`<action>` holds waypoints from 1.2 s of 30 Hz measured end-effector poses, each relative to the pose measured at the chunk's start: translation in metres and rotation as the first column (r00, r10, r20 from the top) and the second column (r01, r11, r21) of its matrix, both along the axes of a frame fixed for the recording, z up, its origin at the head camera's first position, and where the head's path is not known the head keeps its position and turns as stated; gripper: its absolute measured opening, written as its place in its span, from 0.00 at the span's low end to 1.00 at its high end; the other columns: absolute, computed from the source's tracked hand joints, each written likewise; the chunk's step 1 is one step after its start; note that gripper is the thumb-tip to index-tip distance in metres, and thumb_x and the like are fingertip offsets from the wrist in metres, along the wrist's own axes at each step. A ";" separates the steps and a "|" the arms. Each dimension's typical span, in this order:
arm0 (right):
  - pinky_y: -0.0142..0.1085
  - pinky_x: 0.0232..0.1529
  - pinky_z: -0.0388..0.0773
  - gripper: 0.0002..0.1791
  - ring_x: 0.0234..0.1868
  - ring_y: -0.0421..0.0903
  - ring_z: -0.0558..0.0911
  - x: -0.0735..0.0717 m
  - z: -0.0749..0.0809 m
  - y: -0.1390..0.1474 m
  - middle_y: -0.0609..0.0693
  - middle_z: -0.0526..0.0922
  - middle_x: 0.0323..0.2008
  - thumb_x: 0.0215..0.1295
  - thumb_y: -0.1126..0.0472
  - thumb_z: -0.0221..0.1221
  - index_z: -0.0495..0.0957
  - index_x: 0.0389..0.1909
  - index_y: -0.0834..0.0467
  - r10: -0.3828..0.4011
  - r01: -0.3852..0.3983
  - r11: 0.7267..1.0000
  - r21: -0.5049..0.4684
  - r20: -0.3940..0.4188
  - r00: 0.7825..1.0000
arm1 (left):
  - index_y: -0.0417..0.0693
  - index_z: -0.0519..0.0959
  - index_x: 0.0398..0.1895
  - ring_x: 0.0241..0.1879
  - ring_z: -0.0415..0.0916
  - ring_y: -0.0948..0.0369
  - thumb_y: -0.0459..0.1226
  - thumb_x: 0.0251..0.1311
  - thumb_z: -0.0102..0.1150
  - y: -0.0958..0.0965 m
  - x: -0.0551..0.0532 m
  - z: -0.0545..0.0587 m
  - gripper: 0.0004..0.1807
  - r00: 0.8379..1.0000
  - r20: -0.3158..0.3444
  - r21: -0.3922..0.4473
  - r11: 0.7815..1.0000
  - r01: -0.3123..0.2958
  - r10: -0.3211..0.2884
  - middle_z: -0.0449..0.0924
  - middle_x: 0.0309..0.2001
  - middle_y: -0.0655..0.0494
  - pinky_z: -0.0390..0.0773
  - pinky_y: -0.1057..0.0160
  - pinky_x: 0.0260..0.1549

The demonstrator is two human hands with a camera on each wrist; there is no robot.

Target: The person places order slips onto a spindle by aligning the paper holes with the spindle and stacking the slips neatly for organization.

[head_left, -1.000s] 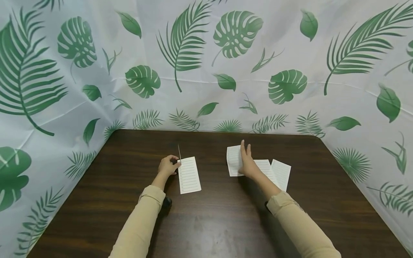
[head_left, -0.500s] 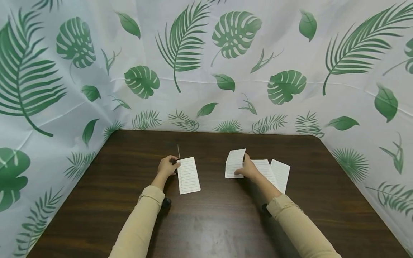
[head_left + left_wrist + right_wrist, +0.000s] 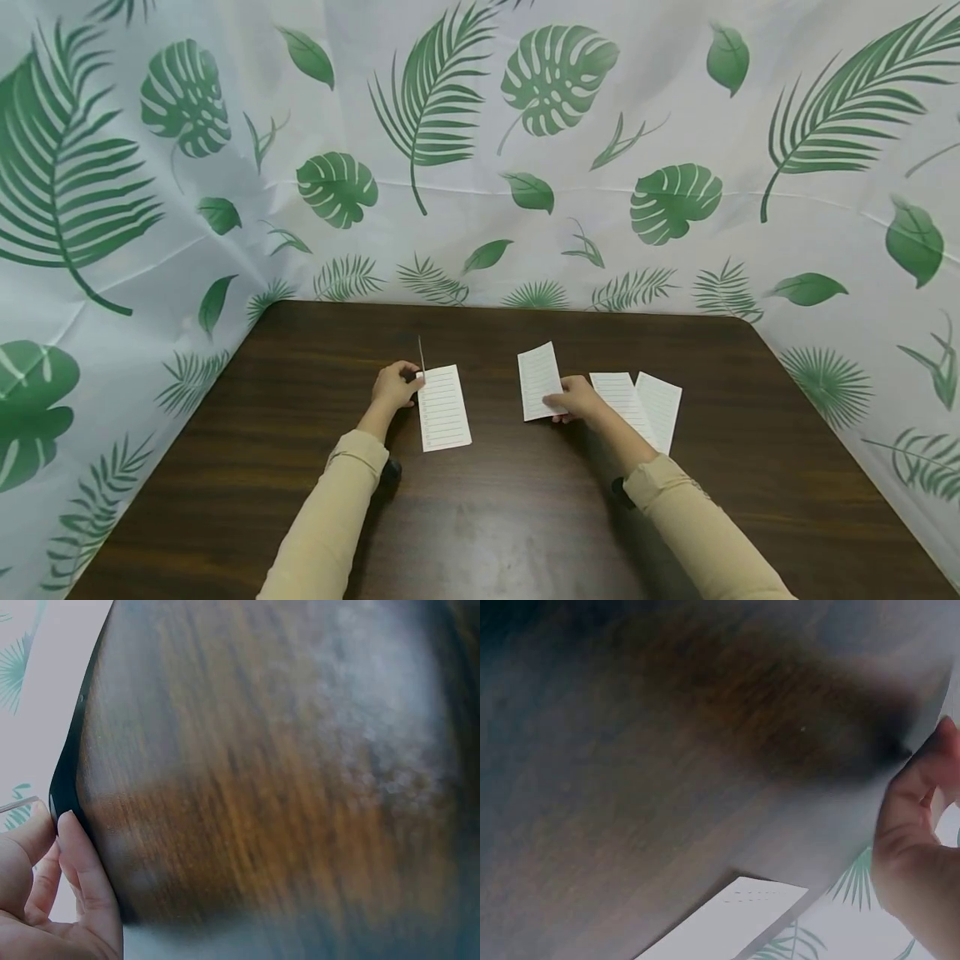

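One held sheet (image 3: pixel 537 377): over table (image 3: pixel 480 517), pinched by right hand (image 3: pixel 578 398) | change: bent half a second ago, now flatter; seemingly parted from two other sheets (image 3: pixel 662 402) | left hand (image 3: pixel 393 387) pinches thin upright strip (image 3: pixel 421 354) at left sheet (image 3: pixel 446 414)

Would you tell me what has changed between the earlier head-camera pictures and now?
The right hand, its fingers straight a second ago, now grips the lined sheet near its lower right corner, thumb in front. That sheet has shifted slightly left and looks flatter. The left hand, pinching a thin upright piece, stayed put, as did the lined card beside it and the pair of sheets on the right.
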State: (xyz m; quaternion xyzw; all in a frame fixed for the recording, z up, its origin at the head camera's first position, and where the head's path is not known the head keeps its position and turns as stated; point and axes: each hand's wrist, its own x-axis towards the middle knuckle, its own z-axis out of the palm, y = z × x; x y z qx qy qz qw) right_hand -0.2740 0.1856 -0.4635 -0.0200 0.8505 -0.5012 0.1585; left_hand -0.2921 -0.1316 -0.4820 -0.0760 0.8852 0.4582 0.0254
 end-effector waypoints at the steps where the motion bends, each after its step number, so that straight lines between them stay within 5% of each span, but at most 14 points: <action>1: 0.26 0.17 0.73 0.16 0.15 0.36 0.75 0.001 0.001 0.000 0.50 0.78 0.19 0.63 0.68 0.56 0.70 0.45 0.79 0.003 -0.003 1.000 0.009 -0.006 1.000 | 0.46 0.77 0.46 0.18 0.74 0.60 0.41 0.60 0.61 0.000 -0.001 -0.001 0.13 1.000 0.006 -0.001 1.000 -0.001 0.001 0.73 0.41 0.39 0.81 0.66 0.19; 5: 0.25 0.14 0.68 0.14 0.13 0.36 0.70 0.004 0.004 0.001 0.45 0.77 0.15 0.65 0.66 0.54 0.72 0.43 0.76 -0.002 0.004 0.998 0.056 -0.021 1.000 | 0.46 0.77 0.45 0.20 0.75 0.58 0.41 0.60 0.61 0.000 -0.001 -0.001 0.13 1.000 0.003 -0.001 1.000 -0.002 0.002 0.74 0.41 0.39 0.82 0.65 0.20; 7: 0.25 0.14 0.66 0.14 0.12 0.36 0.68 0.004 0.004 0.001 0.45 0.78 0.14 0.67 0.66 0.51 0.72 0.42 0.76 -0.010 0.011 0.999 0.051 -0.014 1.000 | 0.43 0.77 0.48 0.20 0.75 0.58 0.37 0.61 0.59 0.003 0.004 0.008 0.14 0.999 0.036 -0.015 1.000 -0.012 0.012 0.73 0.46 0.37 0.82 0.65 0.21; 13: 0.25 0.13 0.65 0.12 0.11 0.36 0.66 0.004 0.002 0.002 0.46 0.75 0.13 0.67 0.68 0.43 0.70 0.41 0.75 -0.055 0.056 0.997 0.048 -0.017 0.998 | 0.42 0.75 0.51 0.18 0.69 0.66 0.38 0.63 0.57 0.007 0.014 0.019 0.15 1.000 0.000 -0.035 0.999 0.009 -0.009 0.73 0.47 0.36 0.79 0.71 0.19; 22: 0.24 0.13 0.66 0.11 0.13 0.36 0.69 0.008 0.008 -0.005 0.46 0.70 0.15 0.62 0.69 0.47 0.71 0.39 0.75 -0.173 0.174 0.985 0.004 -0.096 0.980 | 0.41 0.76 0.50 0.18 0.70 0.65 0.37 0.61 0.58 0.003 0.007 0.011 0.15 0.999 0.043 0.036 0.999 -0.021 0.019 0.72 0.53 0.34 0.81 0.69 0.20; 36: 0.23 0.12 0.65 0.10 0.11 0.34 0.70 0.015 0.021 -0.019 0.44 0.71 0.13 0.62 0.72 0.47 0.71 0.37 0.77 -0.203 0.191 0.977 -0.098 -0.127 0.971 | 0.40 0.76 0.52 0.34 0.76 0.52 0.37 0.64 0.56 -0.001 0.012 0.014 0.16 0.996 0.068 0.141 0.987 -0.074 0.065 0.74 0.50 0.36 0.82 0.68 0.20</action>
